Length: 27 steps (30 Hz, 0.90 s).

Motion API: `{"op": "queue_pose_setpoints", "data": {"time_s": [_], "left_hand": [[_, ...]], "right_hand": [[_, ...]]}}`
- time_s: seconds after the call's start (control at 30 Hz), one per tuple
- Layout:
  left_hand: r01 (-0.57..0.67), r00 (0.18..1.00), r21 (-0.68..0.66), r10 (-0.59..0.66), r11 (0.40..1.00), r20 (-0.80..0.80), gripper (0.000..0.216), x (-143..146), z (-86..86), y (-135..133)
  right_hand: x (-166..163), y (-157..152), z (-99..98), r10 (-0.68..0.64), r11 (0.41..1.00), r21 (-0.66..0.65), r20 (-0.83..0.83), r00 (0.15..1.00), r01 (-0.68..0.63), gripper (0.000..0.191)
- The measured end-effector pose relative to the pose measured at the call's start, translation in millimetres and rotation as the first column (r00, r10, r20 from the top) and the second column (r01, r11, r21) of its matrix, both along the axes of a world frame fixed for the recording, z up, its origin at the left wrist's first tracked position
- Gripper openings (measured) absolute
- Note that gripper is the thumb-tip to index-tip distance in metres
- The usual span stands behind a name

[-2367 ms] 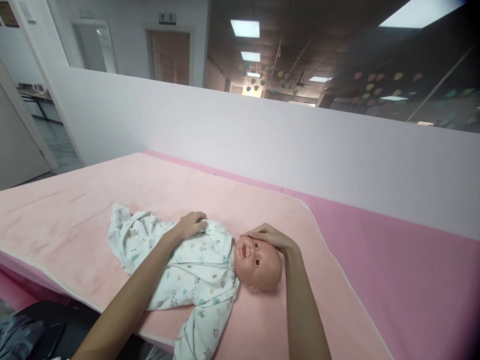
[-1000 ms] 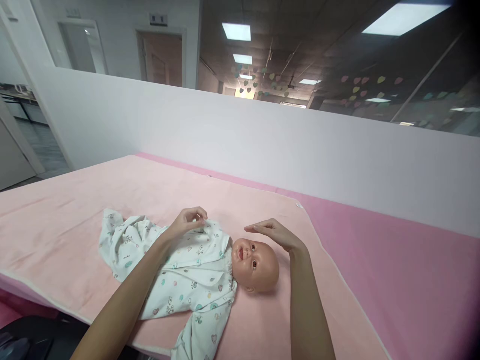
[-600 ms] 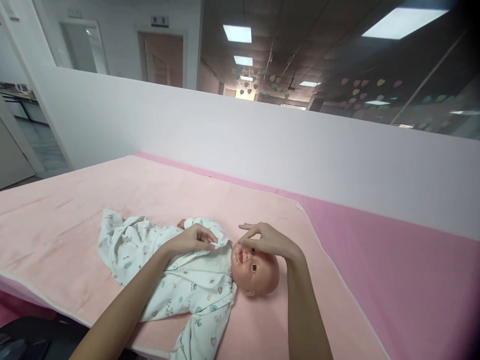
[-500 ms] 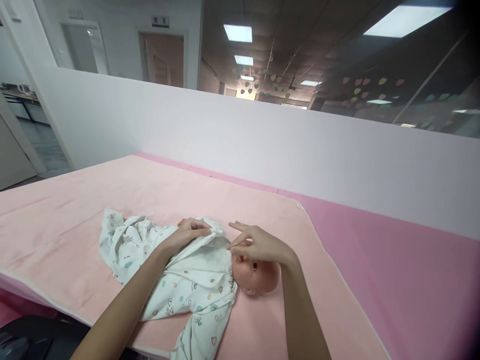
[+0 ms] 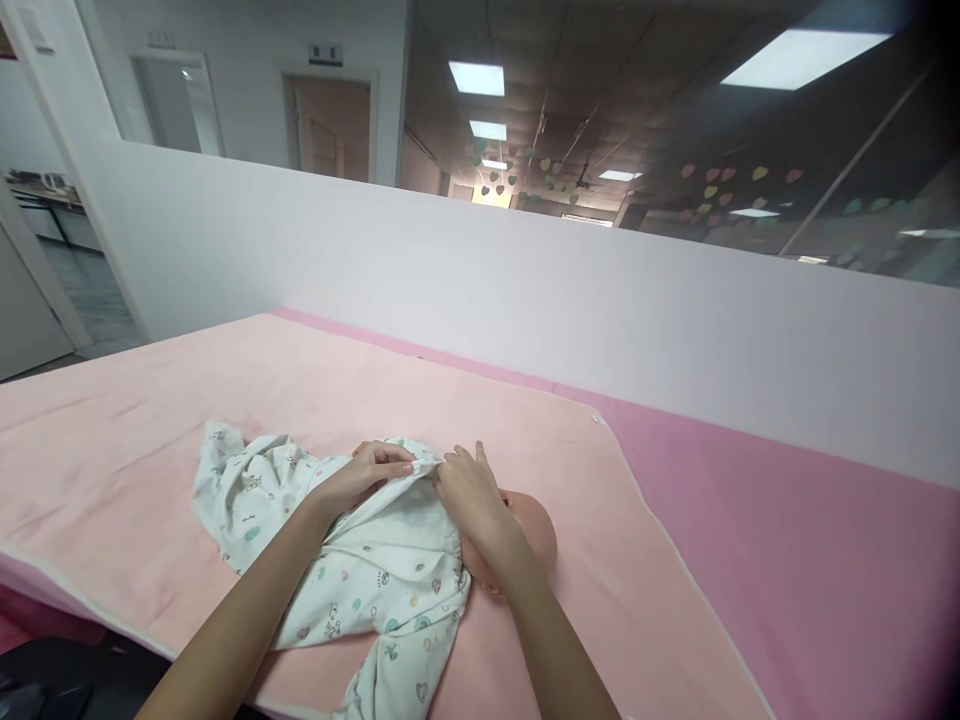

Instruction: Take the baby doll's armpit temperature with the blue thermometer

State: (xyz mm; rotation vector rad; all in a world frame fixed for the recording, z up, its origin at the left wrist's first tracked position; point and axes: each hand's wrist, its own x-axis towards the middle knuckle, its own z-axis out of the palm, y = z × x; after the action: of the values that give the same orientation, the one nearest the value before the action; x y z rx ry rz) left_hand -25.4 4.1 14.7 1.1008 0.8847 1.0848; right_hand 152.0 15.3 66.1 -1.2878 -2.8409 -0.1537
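Observation:
A baby doll [image 5: 536, 535] lies on its back on the pink bed cover, head to the right. It wears a white printed baby romper [image 5: 382, 585] whose front flap is lifted at the chest. My left hand [image 5: 367, 473] is closed on the flap's edge, pinching the fabric between thumb and fingers. Close beside it, my right hand [image 5: 469, 490] has its fingertips closed on the same raised edge near the neck. One finger of the right hand points up. The right hand and forearm hide most of the doll's face.
The pink cover [image 5: 637, 600] has a white-piped edge over a darker pink sheet [image 5: 840, 520]. A white half-wall [image 5: 525, 290] with glass above runs behind the bed. A dark object [image 5: 67, 670] sits at the lower left, below the bed edge.
My right hand has moved left and in, from open above the doll's face to a pinch on the romper's edge. My left hand keeps its hold.

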Motion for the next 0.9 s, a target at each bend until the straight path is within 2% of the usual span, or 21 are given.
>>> {"op": "queue_pose_setpoints", "data": {"time_s": [0.1,0.17,0.23,0.33,0.5,0.67,0.77,0.9], "left_hand": [[-0.002,1.000,-0.006,0.002,1.000,0.020,0.025,-1.8,-1.9,2.1],[-0.010,1.000,-0.003,0.010,1.000,0.026,0.026,-2.3,-2.5,2.9],[-0.019,1.000,0.004,0.019,1.000,0.014,0.030,-1.2,-2.1,2.7],[0.014,0.995,0.018,-0.012,1.000,-0.096,0.037,3.8,-0.4,0.9],[0.239,0.901,0.087,-0.188,0.967,-0.390,0.040,12.3,0.6,-0.8],[0.302,0.863,0.213,-0.172,0.929,-0.475,0.035,13.1,-3.0,2.1],[0.334,0.844,0.270,-0.159,0.903,-0.512,0.035,13.5,-5.3,3.8],[0.327,0.843,0.287,-0.141,0.900,-0.520,0.035,14.8,-7.4,3.2]], "right_hand": [[15.2,-6.2,21.7,0.016,0.999,-0.035,-0.066,0.998,-0.018,0.028],[35.6,-12.2,42.5,0.002,0.997,-0.071,-0.203,0.979,-0.017,0.030],[59.2,-18.5,62.7,-0.046,0.996,-0.093,-0.397,0.917,0.010,0.027],[85.4,-26.0,81.9,-0.125,0.989,-0.134,-0.567,0.814,0.058,0.025],[85.0,-30.6,86.2,-0.126,0.984,-0.179,-0.682,0.720,0.002,0.026],[70.6,-34.6,85.8,-0.074,0.984,-0.166,-0.703,0.707,-0.063,0.025],[68.1,-41.0,87.6,-0.020,0.995,-0.081,-0.729,0.684,-0.058,0.023],[73.7,-57.0,90.6,0.044,0.999,0.033,-0.743,0.668,-0.029,0.021]]}}
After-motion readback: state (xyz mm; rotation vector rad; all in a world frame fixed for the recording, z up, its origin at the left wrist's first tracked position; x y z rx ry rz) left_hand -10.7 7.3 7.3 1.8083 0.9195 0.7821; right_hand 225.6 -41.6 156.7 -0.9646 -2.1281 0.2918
